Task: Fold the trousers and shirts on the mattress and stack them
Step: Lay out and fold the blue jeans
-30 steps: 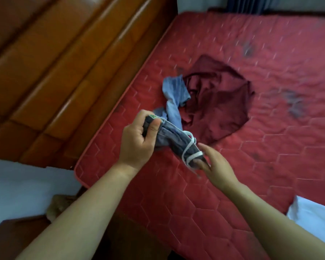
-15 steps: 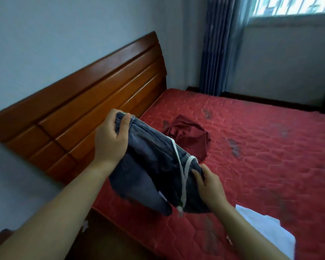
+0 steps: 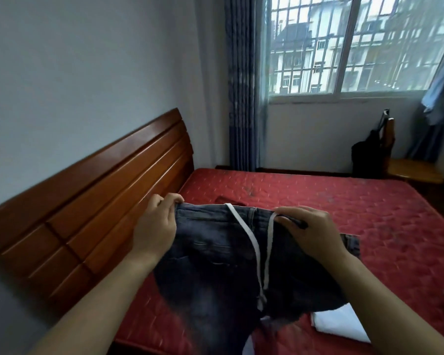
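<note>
I am holding the trousers (image 3: 215,265) by the waistband, left hand (image 3: 154,226) pinching its left corner, right hand (image 3: 315,234) gripping the right. Their length is hanging straight down over the near mattress (image 3: 356,201).

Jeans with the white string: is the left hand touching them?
Touching. The head view shows the left hand holding the jeans up by the waistband's left corner, with its fingers curled over the top edge.
</note>
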The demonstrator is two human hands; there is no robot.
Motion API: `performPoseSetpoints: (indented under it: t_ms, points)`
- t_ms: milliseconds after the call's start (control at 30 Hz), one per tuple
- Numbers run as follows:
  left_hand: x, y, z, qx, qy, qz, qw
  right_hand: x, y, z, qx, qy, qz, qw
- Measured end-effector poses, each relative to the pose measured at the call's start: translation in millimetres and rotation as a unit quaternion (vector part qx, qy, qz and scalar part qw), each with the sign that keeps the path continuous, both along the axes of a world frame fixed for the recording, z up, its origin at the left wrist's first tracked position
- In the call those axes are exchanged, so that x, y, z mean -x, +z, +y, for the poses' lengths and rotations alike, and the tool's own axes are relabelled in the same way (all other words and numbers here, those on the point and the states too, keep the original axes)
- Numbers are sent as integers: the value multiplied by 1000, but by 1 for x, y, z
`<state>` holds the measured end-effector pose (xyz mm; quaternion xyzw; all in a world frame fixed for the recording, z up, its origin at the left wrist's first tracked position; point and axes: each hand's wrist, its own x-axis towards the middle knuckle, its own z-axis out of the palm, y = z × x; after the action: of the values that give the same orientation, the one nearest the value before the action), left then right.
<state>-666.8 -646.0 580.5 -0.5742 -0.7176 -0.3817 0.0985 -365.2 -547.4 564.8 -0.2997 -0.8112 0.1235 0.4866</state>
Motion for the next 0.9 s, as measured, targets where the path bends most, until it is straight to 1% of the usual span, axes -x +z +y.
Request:
performPoseSetpoints:
  t_ms: [67, 100, 167, 233, 367, 433, 500, 567, 667, 767, 833, 900]
  points:
    - [-2, 2, -13, 58, -18, -9, 998, -3, 15, -16, -1, 3, -24, 1000]
    - [-3, 4, -18, 73, -31, -7, 997, -6, 23, -23, -7, -3, -38, 999]
    - [-4, 13, -25, 72, -56, 1, 996, -13, 44, -34, -32, -28, -52, 998]
    - [-8, 33, -25, 36, -66, 9, 997, -22, 71, -42, -67, -54, -40, 995]
    - [-17, 83, -11, -83, -68, 4, 994, -39, 128, -45, -121, -90, -15, 988]
    - [-21, 100, -4, -113, -72, 5, 991, -41, 142, -44, -124, -105, -25, 986]
    - [-24, 110, -3, -122, -74, 21, 990, -41, 145, -47, -112, -101, -46, 988]
    - [-26, 118, -8, -144, -81, 31, 986, -43, 147, -53, -111, -97, -49, 988]
    - [-32, 144, -19, -219, -74, 41, 972, -50, 175, -64, -151, -102, -9, 983]
    - [-34, 192, -31, -297, -53, 42, 952, -54, 229, -79, -227, -110, 32, 967]
    - [-33, 221, -37, -331, -58, 34, 941, -56, 262, -87, -263, -117, 49, 956]
    - [-31, 233, -36, -335, -68, 30, 939, -58, 278, -88, -263, -126, 46, 955]
